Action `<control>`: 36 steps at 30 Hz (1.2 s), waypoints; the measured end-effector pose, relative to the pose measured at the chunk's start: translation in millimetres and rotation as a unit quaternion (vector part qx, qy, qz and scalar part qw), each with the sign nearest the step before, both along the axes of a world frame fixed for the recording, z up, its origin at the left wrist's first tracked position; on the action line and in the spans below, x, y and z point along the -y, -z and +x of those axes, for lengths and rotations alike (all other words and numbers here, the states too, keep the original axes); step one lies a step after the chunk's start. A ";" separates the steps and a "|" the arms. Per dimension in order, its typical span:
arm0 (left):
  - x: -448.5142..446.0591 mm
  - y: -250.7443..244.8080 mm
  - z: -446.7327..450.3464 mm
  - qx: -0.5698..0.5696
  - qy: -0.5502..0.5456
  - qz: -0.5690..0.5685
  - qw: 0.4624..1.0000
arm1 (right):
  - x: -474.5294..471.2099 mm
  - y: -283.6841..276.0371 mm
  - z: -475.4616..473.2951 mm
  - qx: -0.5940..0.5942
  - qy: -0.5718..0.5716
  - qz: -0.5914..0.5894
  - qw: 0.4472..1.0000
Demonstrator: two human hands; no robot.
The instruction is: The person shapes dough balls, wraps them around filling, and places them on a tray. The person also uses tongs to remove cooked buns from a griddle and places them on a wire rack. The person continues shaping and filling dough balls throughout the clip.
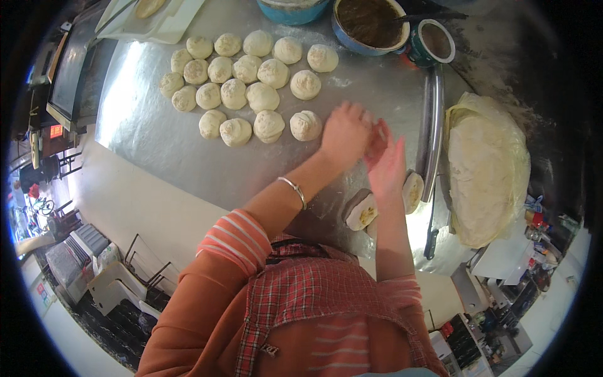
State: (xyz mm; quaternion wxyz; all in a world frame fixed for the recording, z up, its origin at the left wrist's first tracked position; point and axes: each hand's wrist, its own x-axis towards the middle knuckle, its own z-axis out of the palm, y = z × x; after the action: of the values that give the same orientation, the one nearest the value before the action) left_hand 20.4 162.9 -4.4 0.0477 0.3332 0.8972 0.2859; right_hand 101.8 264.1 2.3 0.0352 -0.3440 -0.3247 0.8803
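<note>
My left hand, with a bangle on its wrist, is brought up against my right hand over the metal tabletop. The fingers are curled and blurred, and whether any dough lies between them cannot be seen. Left of my hands sit several round dough balls, some dusted with brown powder. Beside my right forearm lie two pale dough pieces, one oblong and one partly behind the wrist, both with yellowish-brown patches on their faces.
A blue bowl of brown paste and a green tub stand at the back. A shiny metal bar runs along the right, near a black-handled knife. Beyond it rests a large dough mass in plastic. A white tray sits back left.
</note>
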 end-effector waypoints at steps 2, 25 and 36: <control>6.2 1.3 -14.8 -0.003 -0.034 -0.005 0.999 | -13.6 5.7 -7.8 -0.057 -0.053 0.190 0.979; 90.8 4.9 -10.7 -0.109 -0.080 -0.084 0.987 | 61.0 32.6 -68.7 -0.166 -0.237 0.782 0.552; 190.9 4.5 66.2 -0.106 -0.055 0.026 0.993 | 7.5 -97.7 -195.2 -0.192 -0.191 0.711 0.649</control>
State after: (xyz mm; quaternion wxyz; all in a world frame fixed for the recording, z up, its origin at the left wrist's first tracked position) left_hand 86.6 -28.0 -8.9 -0.0718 0.3132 0.9063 0.2747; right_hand -93.3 256.6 100.0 0.1616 0.0323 -0.8955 0.4134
